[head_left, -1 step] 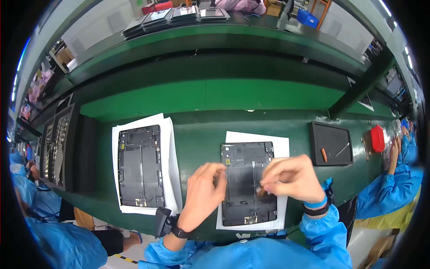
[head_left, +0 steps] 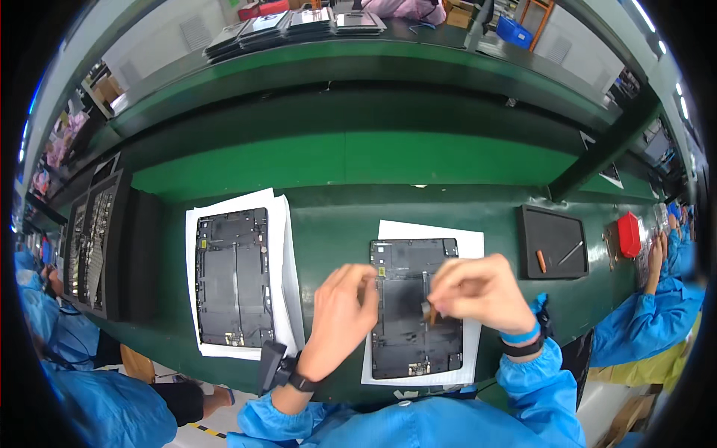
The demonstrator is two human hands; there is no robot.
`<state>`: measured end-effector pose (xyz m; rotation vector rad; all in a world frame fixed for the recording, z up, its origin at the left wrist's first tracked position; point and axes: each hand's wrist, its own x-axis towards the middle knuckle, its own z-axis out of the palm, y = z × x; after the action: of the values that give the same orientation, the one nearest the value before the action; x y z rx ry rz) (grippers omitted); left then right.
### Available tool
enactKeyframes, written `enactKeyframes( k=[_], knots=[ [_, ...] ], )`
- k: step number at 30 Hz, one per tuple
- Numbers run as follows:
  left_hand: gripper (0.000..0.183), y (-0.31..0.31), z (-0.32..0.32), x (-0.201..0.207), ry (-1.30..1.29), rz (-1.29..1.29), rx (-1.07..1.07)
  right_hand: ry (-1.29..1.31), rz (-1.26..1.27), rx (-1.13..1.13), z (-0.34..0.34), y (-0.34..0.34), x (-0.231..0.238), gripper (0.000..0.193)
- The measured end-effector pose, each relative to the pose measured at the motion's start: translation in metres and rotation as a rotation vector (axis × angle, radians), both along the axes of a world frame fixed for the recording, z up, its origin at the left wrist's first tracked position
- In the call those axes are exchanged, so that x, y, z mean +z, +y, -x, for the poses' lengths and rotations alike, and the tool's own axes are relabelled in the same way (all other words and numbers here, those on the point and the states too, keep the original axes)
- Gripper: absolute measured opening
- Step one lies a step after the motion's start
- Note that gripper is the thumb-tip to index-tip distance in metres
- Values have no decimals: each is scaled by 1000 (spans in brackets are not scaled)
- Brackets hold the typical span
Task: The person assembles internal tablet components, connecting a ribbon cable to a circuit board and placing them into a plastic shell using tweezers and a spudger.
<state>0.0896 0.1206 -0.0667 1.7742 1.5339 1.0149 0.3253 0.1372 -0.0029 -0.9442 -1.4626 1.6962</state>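
Grn bench [head_left: 336,224], shelf [head_left: 426,61]; L hand [head_left: 342,306] half-curled, grip unclear; R hand [head_left: 478,291] tight on brn bit [head_left: 431,315].

Free bench [head_left: 336,224] beyond left-hand fingers [head_left: 347,279]

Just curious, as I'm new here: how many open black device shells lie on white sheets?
2: the left shell, left of the left hand, and the right shell, partly hidden by the right hand.

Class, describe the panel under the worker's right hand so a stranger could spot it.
On the green bench, find the right-hand white sheet. A dark rectangular panel lies on it. Unlike the similar panel to its left, this one has the right hand over it and the left hand by its left edge.
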Motion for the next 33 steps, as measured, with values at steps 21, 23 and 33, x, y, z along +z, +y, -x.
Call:
enactKeyframes(
  k=[21,23,33],
  knots=[
    [47,45,12,-61,299,-335,-308,371,236,-172,40,19,-97,13],
    [46,41,18,-46,294,-298,-337,350,152,-196,39,23,-89,13],
    [34,63,15,-15,596,-406,-349,251,251,-116,16,24,-41,12]
  ],
)
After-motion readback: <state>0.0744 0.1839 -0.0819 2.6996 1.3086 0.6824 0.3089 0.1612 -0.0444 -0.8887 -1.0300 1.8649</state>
